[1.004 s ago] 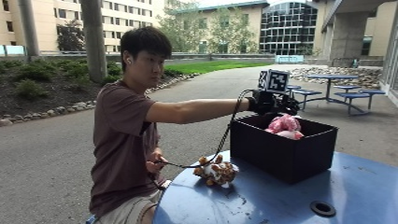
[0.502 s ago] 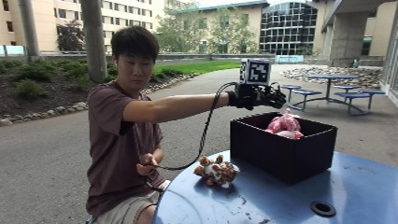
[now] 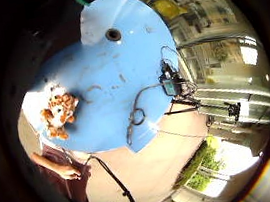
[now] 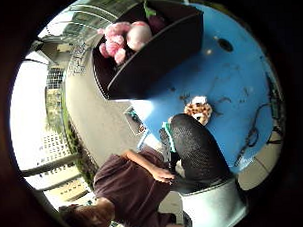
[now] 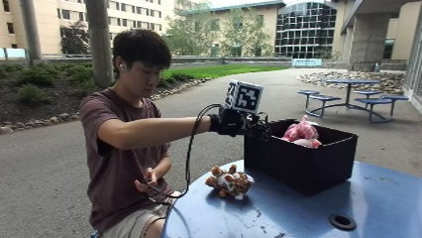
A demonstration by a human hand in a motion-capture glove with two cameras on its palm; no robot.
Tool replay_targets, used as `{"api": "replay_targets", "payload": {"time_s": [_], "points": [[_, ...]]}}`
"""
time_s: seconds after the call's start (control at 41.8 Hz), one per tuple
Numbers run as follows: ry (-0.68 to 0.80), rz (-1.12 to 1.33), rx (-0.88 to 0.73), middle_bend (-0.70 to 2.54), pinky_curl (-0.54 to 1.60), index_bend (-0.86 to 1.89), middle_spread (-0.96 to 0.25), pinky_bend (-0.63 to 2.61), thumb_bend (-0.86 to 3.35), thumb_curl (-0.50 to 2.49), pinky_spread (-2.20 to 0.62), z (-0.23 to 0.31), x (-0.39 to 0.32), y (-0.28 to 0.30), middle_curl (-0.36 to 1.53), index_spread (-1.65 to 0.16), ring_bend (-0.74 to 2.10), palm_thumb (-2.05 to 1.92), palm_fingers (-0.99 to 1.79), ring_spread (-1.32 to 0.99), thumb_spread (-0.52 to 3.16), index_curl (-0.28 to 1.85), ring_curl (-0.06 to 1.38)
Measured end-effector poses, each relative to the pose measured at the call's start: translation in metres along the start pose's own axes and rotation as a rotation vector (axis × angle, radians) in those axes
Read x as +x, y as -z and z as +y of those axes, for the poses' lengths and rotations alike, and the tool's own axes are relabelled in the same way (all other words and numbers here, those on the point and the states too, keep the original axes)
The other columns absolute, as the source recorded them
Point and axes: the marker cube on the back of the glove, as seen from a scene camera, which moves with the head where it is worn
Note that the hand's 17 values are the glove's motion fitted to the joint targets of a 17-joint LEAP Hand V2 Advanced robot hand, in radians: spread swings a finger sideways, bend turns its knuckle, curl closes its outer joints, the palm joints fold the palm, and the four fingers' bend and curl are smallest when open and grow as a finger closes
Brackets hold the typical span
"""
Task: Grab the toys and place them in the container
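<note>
A black fabric container (image 5: 300,161) stands on the round blue table (image 5: 369,198) with a pink plush toy (image 5: 300,131) inside it. In the thumb side palm view the container (image 4: 154,48) and the pink toy (image 4: 121,37) show again. An orange and white plush toy (image 5: 229,182) lies on the table in front of the container's left corner, also seen as the orange toy (image 3: 58,114) (image 4: 198,109). My gloved right hand (image 5: 234,123) hovers in the air just left of the container's rim, above the orange toy, holding nothing. A gloved finger (image 4: 197,147) sticks out straight.
The person's bare left hand (image 5: 150,177) holds a black cable at the table's near edge. A loose cable (image 3: 137,116) lies on the table top (image 3: 117,83). A small hole (image 5: 342,220) sits in the table to the right.
My right hand has drawn back from above the container toward the person and dropped a little. Both toys and the container stay where they were.
</note>
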Motion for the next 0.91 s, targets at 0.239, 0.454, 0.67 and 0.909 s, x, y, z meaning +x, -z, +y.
{"api": "replay_targets", "payload": {"time_s": [0.239, 0.454, 0.67, 0.909], "points": [[0.160, 0.007, -0.147, 0.15, 0.30, 0.12, -0.10, 0.75, 0.00, 0.39, 0.00, 0.016, -0.003, -0.086, 0.32, -0.25, 0.33, 0.10, -0.20, -0.09, 1.35, 0.21, 0.39], [0.270, 0.109, -0.226, 0.12, 0.30, 0.10, -0.09, 0.71, -0.01, 0.38, 0.00, 0.002, -0.013, -0.137, 0.29, -0.26, 0.24, 0.12, -0.26, -0.06, 1.32, 0.20, 0.37], [0.351, 0.158, -0.395, 0.08, 0.32, 0.18, -0.07, 0.75, 0.01, 0.38, 0.02, -0.021, -0.027, -0.181, 0.25, -0.26, 0.12, 0.20, -0.22, -0.02, 1.30, 0.23, 0.32], [0.479, 0.023, -0.104, 0.37, 0.29, 0.57, -0.14, 0.75, 0.15, 0.43, -0.24, -0.029, -0.038, -0.216, 0.31, -0.20, 0.41, 0.46, 0.90, -0.17, 1.42, 0.33, 0.34]]}}
